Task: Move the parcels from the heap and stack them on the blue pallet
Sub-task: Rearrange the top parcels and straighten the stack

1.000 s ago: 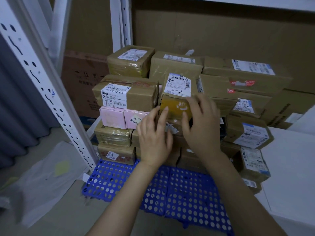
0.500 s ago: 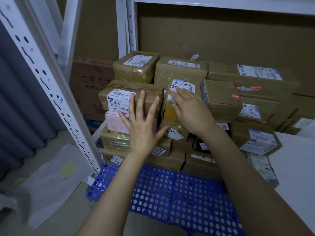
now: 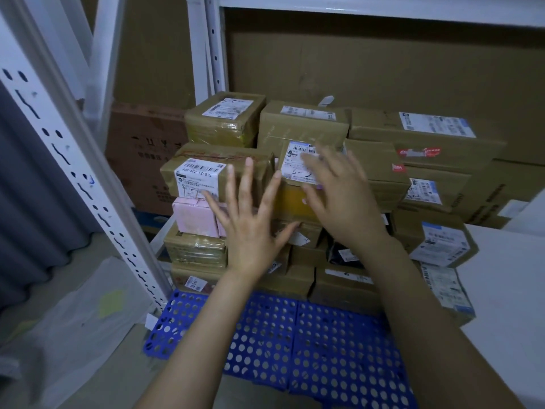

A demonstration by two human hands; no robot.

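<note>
Several brown cardboard parcels [image 3: 300, 125] with white labels stand stacked on the blue perforated pallet [image 3: 295, 343]. My left hand [image 3: 250, 228] is spread flat, fingers apart, against the front of a labelled brown parcel [image 3: 200, 175] and the pink boxes [image 3: 193, 215] under it. My right hand [image 3: 339, 199] lies open over a small yellow-fronted parcel [image 3: 292, 202] with a white label marked "3-2", blurred from motion. Neither hand grips anything.
A white perforated shelf upright [image 3: 76, 184] slants down at the left, close to the stack. Large cardboard sheets [image 3: 368, 63] line the back. A white surface [image 3: 507, 290] lies at the right. Plastic sheeting [image 3: 73, 314] covers the floor at the left.
My right hand has let go of the small yellow-fronted parcel, which now sits in the stack. Both hands opened flat against the stack's front; the view rose slightly.
</note>
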